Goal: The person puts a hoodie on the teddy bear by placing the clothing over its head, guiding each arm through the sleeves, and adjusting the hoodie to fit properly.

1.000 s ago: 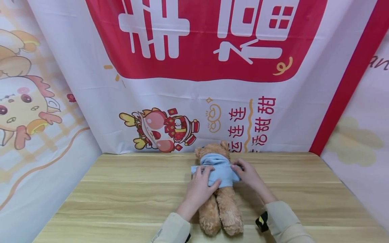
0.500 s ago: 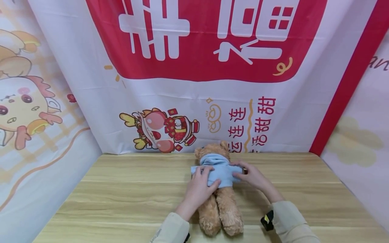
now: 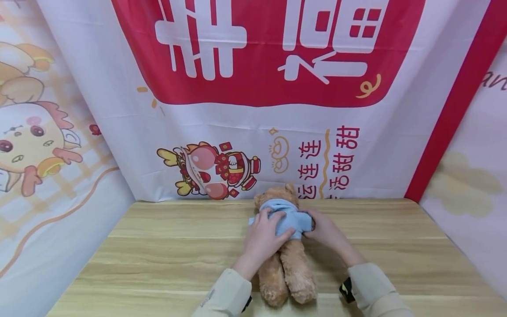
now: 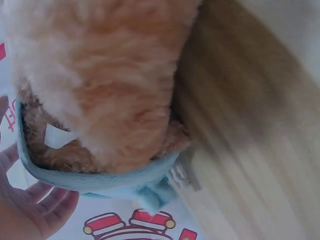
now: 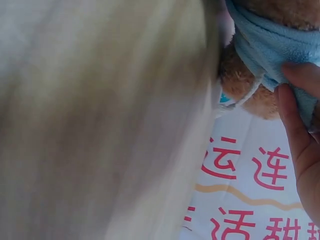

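A brown teddy bear [image 3: 299, 273] in a light blue hooded top [image 3: 288, 224] lies on the table, its head toward the back edge. No face shows in the head view. My left hand [image 3: 259, 240] holds its torso, with curved fingers and thumb on the blue cloth. In the left wrist view the fingers of my left hand [image 4: 35, 212] touch the top's hem below the furry legs. My right hand [image 3: 322, 229] grips the bear's sleeve with its arm; the right wrist view has the thumb and fingertips of the right hand [image 5: 305, 140] on the blue cloth.
Beneath the bear is a wood-grain table [image 3: 178, 255]. Its back edge meets a white and red cloth banner [image 3: 257, 119] printed with characters and a cartoon dragon. Printed cloths hang at the left [image 3: 35, 229] and right [image 3: 467, 220]. A pale drawstring [image 5: 247, 95] hangs from the top.
My right hand's fingertips have closed farther round the sleeve from its outer side. My left hand has shifted slightly up the torso, and the blue top's lower edge has ridden up a little.
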A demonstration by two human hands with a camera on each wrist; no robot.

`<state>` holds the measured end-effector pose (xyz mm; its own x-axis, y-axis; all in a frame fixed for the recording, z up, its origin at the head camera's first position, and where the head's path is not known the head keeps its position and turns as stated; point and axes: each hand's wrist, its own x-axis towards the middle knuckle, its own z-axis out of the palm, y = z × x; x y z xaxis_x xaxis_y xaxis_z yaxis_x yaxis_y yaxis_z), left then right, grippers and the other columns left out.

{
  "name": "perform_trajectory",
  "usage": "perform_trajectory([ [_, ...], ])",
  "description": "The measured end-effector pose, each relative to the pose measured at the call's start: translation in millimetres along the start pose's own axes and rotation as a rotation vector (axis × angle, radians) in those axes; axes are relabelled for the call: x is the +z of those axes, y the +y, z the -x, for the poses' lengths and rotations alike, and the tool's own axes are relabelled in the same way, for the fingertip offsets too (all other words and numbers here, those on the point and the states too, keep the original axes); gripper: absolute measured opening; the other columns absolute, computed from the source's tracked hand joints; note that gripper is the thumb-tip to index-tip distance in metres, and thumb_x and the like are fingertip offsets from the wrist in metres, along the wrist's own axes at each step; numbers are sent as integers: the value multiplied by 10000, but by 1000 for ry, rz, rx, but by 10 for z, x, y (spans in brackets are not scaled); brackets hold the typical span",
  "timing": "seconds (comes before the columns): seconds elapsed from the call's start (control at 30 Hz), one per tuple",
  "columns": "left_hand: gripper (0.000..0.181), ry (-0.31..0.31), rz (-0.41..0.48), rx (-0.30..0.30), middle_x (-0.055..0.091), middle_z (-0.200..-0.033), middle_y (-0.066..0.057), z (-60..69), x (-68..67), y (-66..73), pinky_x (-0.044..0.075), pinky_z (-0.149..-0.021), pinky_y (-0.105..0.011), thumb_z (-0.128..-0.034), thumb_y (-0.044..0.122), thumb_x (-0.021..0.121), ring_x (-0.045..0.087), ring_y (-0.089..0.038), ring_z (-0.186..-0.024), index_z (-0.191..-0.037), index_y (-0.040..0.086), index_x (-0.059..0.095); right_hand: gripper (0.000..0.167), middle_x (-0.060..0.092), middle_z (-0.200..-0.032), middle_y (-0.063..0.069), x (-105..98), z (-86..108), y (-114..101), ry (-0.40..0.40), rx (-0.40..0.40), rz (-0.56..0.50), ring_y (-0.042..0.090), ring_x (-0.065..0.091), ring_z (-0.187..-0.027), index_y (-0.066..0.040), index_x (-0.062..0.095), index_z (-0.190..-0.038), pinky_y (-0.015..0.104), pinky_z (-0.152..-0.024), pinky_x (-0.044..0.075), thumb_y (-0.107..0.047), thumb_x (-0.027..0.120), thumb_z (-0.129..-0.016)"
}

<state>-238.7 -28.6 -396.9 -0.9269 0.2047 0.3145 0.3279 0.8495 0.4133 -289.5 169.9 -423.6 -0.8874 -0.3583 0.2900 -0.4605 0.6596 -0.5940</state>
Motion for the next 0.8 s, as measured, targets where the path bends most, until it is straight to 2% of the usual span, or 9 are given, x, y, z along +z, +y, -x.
perform_trajectory([
  [0.13,623,-38,-11,-7,471,-1374,-125,-18,-29,20,485,-908,-503,-845,617,582,522,-314,-1190,-1347,252,524,554,651,-1134,182,-119,-6,-51,-13,49,-27,273,622,-958,-27,564,-1253,389,-782,521,-34,746,-729],
  [0.27,693,-74,19,-19,480,-1368,-125,-21,-56,35,493,-900,-500,-833,648,572,530,-311,-1182,-1388,243,476,499,623,-905,143,-246,-36,-100,-11,49,-71,156,510,-740,-28,586,-1200,267,-637,423,-19,739,-726],
  [0.4,710,-97,94,-29,491,-1359,-140,-17,-60,36,495,-911,-500,-837,642,571,542,-316,-1182,-1409,237,451,415,568,-787,83,-336,-79,-145,28,-8,-82,108,429,-682,-16,617,-1112,239,-600,372,5,728,-713],
  [0.53,706,-125,186,-38,460,-1415,-154,-16,-36,17,475,-968,-511,-857,617,564,525,-337,-1240,-1438,244,414,312,466,-711,22,-404,-89,-199,55,-13,-65,112,400,-672,-40,630,-1006,247,-586,338,9,721,-711],
  [0.57,705,-134,206,-40,450,-1432,-154,-17,-24,12,462,-990,-510,-862,613,561,512,-340,-1260,-1443,245,407,301,440,-706,19,-417,-91,-213,55,-6,-72,126,394,-669,-49,629,-990,256,-583,331,17,716,-709],
  [0.63,700,-150,244,-39,442,-1456,-145,-16,3,5,437,-1029,-501,-870,599,561,488,-332,-1295,-1446,234,403,295,491,-756,25,-441,-93,-249,52,3,-76,143,423,-696,-73,630,-971,264,-597,352,16,712,-703],
  [0.8,699,-167,303,-15,487,-1437,-128,-7,93,2,422,-1057,-465,-875,590,556,494,-300,-1301,-1427,182,423,319,593,-959,96,-478,-122,-337,31,9,-81,199,519,-834,-94,633,-970,299,-692,423,-1,690,-669],
])
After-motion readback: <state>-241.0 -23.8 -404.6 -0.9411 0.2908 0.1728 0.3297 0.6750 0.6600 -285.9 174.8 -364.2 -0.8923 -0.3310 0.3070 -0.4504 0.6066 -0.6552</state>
